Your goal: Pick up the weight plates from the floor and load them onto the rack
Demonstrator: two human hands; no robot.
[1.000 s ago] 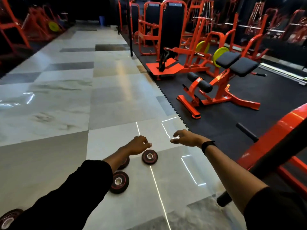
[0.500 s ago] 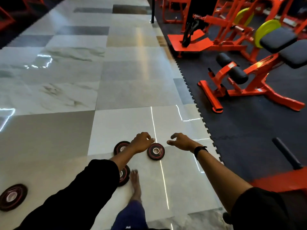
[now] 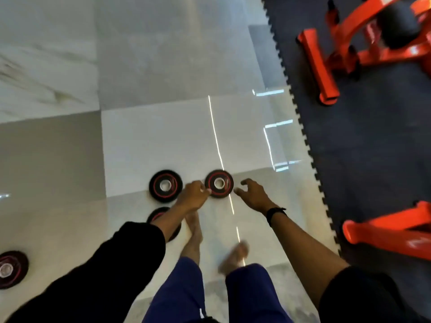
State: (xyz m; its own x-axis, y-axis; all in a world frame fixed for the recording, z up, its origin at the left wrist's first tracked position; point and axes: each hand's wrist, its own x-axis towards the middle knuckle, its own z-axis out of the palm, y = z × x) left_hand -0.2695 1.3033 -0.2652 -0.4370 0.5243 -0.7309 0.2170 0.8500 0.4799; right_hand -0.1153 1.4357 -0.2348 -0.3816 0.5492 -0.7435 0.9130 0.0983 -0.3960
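Plates are all on the floor (image 3: 151, 141) from where I stand, so the job looks barely begun. I count four of the small black discs with red rings: one plate (image 3: 219, 186) directly ahead of the person, a second plate (image 3: 165, 185) just to its left, a third plate (image 3: 161, 217) half hidden under the left forearm, and a fourth plate (image 3: 11, 269) well apart at the far left edge. None is lifted and no rack is anywhere in sight, only the feet of an orange machine (image 3: 317, 66) on the dark mat (image 3: 349, 148) to the right. The person is bent over, bare feet on the tiles, both arms reaching down. The left hand (image 3: 193, 194) has its fingers curled with the tips at the near rim of the plate ahead; whether that grip has actually closed on the rim I cannot tell. The right hand (image 3: 253, 192) hangs just beside the same plate, fingers spread and loosely bent, holding nothing. As I judge it, this first pickup is only starting, and every plate has yet to be carried and loaded.
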